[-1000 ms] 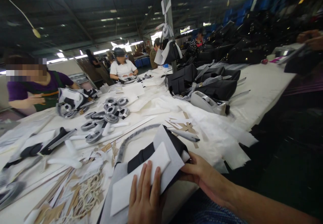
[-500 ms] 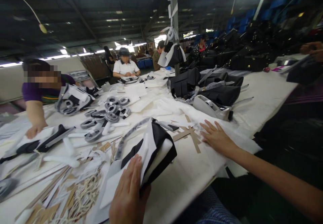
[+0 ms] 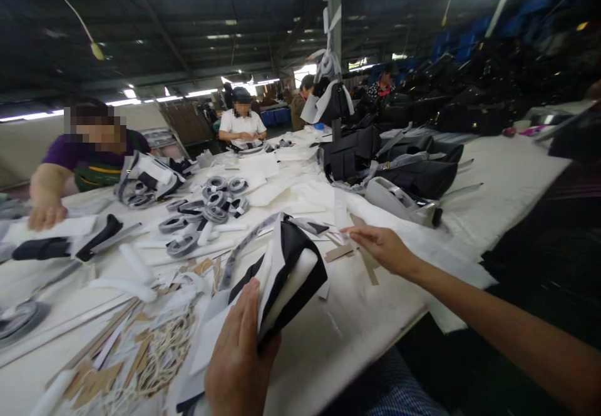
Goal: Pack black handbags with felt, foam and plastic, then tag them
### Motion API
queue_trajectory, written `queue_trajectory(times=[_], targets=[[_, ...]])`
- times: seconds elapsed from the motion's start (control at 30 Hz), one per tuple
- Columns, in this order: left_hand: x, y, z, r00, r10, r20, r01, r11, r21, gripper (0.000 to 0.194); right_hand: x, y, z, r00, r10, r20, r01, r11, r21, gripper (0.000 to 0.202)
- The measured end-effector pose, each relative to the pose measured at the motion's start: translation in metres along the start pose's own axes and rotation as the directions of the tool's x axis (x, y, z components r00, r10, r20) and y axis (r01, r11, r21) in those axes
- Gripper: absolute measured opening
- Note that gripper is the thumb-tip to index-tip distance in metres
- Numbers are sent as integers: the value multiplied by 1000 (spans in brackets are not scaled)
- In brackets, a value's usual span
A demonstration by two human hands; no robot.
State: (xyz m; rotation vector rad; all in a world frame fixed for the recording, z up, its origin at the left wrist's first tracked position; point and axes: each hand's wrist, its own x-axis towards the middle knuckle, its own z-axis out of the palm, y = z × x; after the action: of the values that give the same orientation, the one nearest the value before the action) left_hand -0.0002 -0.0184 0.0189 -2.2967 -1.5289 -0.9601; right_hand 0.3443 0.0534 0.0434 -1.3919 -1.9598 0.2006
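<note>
A black bag [image 3: 307, 253] lies tilted on the table in front of me, with white paper sheeting [image 3: 275, 259] over its side and white padding [image 3: 300, 272] showing in its opening. My left hand [image 3: 239, 350] is closed round the near side of the bag, its thumb hidden below. A grey-wrapped strap [image 3: 232, 259] curves out behind the bag. To the right, my right hand [image 3: 382, 250] pinches a thin, translucent whitish strip [image 3: 340, 209] at the fingertips, above several brown cardboard strips [image 3: 339, 252].
Cord [image 3: 164, 350] and cardboard scraps lie at the near left. Wrapped strap coils [image 3: 216, 198] sit beyond the bag. More black bags [image 3: 404, 159] are piled at the back right, near a post [image 3: 335, 47]. A co-worker's hand [image 3: 47, 213] rests on another piece at left.
My right hand has moved left off the white sheeting, from lying flat to pinching a translucent strip. My left hand stays on the bag, whose opening shows more padding.
</note>
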Motion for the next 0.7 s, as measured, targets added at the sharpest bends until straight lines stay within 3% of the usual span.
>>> queue_trajectory(times=[0.1,0.17,0.23,0.27,0.3,0.37,0.43,0.5,0.6,0.7], targets=[[1,-1,-2,1000,-18,-1,18,1000,-16,87,-11,-39,23,966,-135,220,87,972,217,30],[1,-2,-2,1000,-22,3,22,1000,-21,89,-23,-58,37,887,-224,404,65,926,371,28],[0,-3,-2,1000,-16,2,16,1000,-19,89,-34,-68,47,821,-258,509,27,908,417,25],[-1,-4,-1,1000,-8,-2,8,1000,-17,88,-39,-69,51,837,-229,498,22,922,388,23],[-1,-5,-1,1000,0,-4,0,1000,-16,88,-42,-68,55,881,-174,440,22,944,328,23],[-1,-6,-1,1000,6,-6,-6,1000,-16,87,-46,-60,63,965,-43,257,-10,979,201,29],[-1,-6,-1,1000,-7,-3,7,1000,-17,87,-47,-49,73,991,24,128,-33,997,71,35],[0,-5,-1,1000,-24,1,24,1000,-19,86,-44,-40,84,993,-4,114,8,999,-38,43],[1,-3,-1,1000,-23,-9,23,1000,-21,85,-30,-40,102,969,-136,207,152,987,-62,60],[1,-1,0,1000,-5,-19,5,1000,-8,83,-10,-51,118,875,-356,327,364,931,38,53]])
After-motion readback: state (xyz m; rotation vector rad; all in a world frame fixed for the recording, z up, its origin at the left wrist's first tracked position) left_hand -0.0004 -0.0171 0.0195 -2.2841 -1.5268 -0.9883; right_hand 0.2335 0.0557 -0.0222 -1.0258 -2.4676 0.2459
